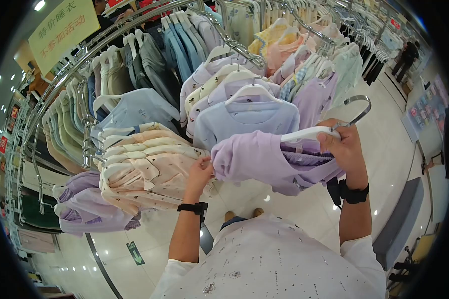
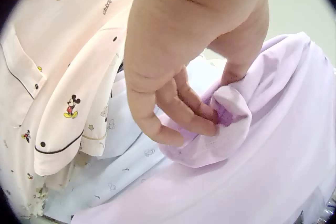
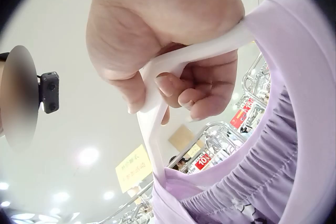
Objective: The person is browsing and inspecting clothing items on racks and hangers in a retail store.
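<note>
My right hand (image 1: 345, 148) grips a white clothes hanger (image 1: 304, 134) near the base of its metal hook. From the hanger hangs a lilac pajama top (image 1: 257, 157), with gathered purple fabric (image 3: 257, 153) showing inside its neckline. My left hand (image 1: 200, 174) is at the end of one sleeve. In the left wrist view, its thumb and curled fingers pinch the sleeve cuff (image 2: 231, 129), fingertips at the cuff's opening. Just left of this hand hang peach pajamas (image 1: 154, 172) with small cartoon prints. Behind the lilac top is a light blue top (image 1: 244, 119) on a white hanger.
Metal rails (image 1: 60, 99) packed with hanging clothes curve along the left and back. Folded-over lilac garments (image 1: 92, 204) hang low at left. A yellow sign (image 1: 62, 32) stands above the rack. A grey bench (image 1: 398, 219) is at right, and another person (image 1: 408, 57) stands far back.
</note>
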The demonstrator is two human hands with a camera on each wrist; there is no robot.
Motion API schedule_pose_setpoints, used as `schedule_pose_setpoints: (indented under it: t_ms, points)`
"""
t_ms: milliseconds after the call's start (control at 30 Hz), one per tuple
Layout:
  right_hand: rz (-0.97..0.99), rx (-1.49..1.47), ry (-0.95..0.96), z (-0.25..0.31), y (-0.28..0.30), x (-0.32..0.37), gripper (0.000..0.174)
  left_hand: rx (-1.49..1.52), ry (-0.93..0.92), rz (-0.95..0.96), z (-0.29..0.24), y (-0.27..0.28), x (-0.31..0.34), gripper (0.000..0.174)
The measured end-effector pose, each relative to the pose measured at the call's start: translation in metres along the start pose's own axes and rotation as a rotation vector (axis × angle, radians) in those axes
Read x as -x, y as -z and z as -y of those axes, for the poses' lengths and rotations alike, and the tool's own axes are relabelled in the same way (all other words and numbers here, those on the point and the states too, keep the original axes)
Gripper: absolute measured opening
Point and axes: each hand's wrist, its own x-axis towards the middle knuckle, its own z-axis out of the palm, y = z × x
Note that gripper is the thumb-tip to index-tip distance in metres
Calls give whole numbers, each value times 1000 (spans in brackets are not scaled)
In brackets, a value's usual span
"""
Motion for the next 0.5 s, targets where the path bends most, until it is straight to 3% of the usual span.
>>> schedule_pose_setpoints:
  t_ms: [133,267,333,367,433,500]
  points:
    - [25,-38,21,-2,1,2,28,-365,14,168,0,-6,10,34]
    - [13,-52,12,-7,7,4,29,-211,55,146,32,7,1,33]
    - [-8,-38,5,-13,12,5,29,399,116,119,45,21,-3,23]
    - [-31,-23,-3,-17,15,5,30,398,115,120,47,22,-3,23]
    - [-43,-18,-8,-22,20,5,30,856,35,-113,47,23,-1,11]
    - [-46,-14,-17,-25,22,5,30,893,85,-178,42,28,0,3]
